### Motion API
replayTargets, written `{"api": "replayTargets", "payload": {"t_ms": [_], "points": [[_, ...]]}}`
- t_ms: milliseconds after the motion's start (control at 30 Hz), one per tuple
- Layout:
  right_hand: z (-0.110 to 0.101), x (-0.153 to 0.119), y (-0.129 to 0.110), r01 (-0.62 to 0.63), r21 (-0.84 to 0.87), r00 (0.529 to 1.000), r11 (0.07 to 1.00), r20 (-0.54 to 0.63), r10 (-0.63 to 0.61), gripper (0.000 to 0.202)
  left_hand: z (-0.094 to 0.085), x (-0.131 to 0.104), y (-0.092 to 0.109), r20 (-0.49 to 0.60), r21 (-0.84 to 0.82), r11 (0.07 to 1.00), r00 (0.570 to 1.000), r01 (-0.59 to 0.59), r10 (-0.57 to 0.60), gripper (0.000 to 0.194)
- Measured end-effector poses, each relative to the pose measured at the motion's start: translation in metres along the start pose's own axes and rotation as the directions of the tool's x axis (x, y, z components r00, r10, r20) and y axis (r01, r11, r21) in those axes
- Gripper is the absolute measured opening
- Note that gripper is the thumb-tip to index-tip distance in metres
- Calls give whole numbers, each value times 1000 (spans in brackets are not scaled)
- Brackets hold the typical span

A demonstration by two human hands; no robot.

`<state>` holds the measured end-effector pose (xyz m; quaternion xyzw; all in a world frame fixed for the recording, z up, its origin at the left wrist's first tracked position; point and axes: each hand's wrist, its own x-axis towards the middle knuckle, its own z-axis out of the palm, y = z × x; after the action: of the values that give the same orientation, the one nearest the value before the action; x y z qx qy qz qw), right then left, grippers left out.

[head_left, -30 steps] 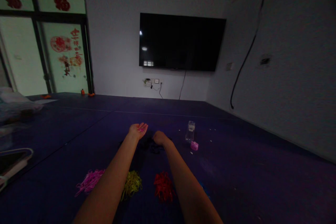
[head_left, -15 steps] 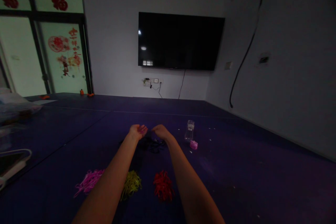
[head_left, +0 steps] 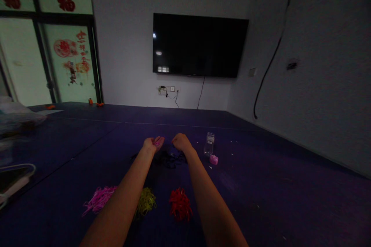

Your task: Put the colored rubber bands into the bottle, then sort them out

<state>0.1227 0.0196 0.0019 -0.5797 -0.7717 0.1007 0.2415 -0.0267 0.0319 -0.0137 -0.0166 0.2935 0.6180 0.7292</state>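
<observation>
My left hand (head_left: 154,142) is held out palm up, its fingers stretched and slightly cupped. Small pink bands (head_left: 157,143), like loose rubber bands, lie in its palm. To its right, my right hand (head_left: 180,141) is closed with the fingers pressed together; whatever it may pinch is too small to make out. Below both hands a dark heap of black bands (head_left: 168,159) rests on the purple surface (head_left: 261,185). Closer to me lie a pink pile of bands (head_left: 101,198), partly behind my left forearm, a yellow-green pile (head_left: 145,200) and a red pile (head_left: 180,203).
Right of my hands lies a clear plastic bottle (head_left: 209,144) with a pink cap (head_left: 213,159) beside it. White scraps dot the surface. At the left edge are a white-framed object (head_left: 17,183) and a plastic bag (head_left: 17,115). A television (head_left: 199,45) hangs on the far wall.
My right hand has moved slightly up and right, away from my left hand. The left palm has shifted a little to the right, and the pink bands in it show more clearly.
</observation>
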Motion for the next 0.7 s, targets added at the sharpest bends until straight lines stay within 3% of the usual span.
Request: {"api": "replayTargets", "payload": {"t_ms": [233, 467, 700], "points": [[22, -5, 9, -39, -124, 994, 992, 95, 51, 25, -2, -13, 5, 72, 35, 999, 997, -25, 22, 40], [25, 1, 10, -16, -168, 987, 986, 153, 42, 22, 4, -26, 3, 185, 54, 998, 982, -41, 31, 45], [29, -2, 13, 6, -164, 988, 986, 151, 19, 21, 6, -31, 2, 228, 40, 998, 973, -50, 39, 49]]}}
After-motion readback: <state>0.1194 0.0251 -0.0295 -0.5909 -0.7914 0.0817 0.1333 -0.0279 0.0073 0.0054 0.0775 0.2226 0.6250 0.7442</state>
